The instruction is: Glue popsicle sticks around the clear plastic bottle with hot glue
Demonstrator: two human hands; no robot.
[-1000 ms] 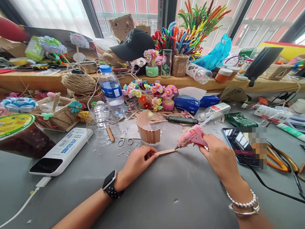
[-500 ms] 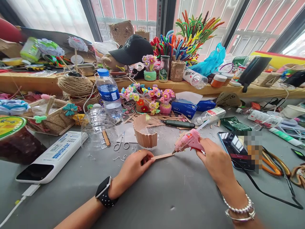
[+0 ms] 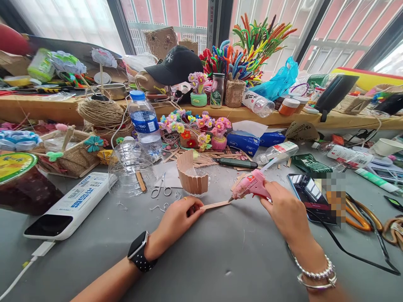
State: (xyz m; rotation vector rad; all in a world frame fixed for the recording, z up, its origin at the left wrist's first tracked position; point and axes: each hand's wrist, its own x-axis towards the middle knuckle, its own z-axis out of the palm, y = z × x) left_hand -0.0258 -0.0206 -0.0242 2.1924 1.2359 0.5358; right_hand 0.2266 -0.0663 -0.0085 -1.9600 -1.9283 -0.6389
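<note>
Between its thumb and fingers my left hand (image 3: 181, 217) pinches one end of a wooden craft stick (image 3: 217, 205), low over the grey table. My right hand (image 3: 285, 209) grips a pink hot glue gun (image 3: 250, 186), whose nozzle meets the stick's far end. Just behind the stick stands a curved piece made of upright craft sticks (image 3: 192, 174), partly lined with clear plastic. Small scissors (image 3: 162, 188) lie to its left. A cut clear plastic bottle (image 3: 130, 167) with a stick against it sits further left.
A white power bank (image 3: 71, 207) and a lidded drink cup (image 3: 22, 184) stand at left. A phone (image 3: 310, 199) and orange-handled pliers (image 3: 359, 216) lie at right, beside a black cable (image 3: 355, 256). Behind are a water bottle (image 3: 143, 121), a green utility knife (image 3: 237, 162) and loose craft sticks.
Hardly anything differs. Both hands, the stick and the glue gun keep nearly the same place, with only a slight shift of the whole view.
</note>
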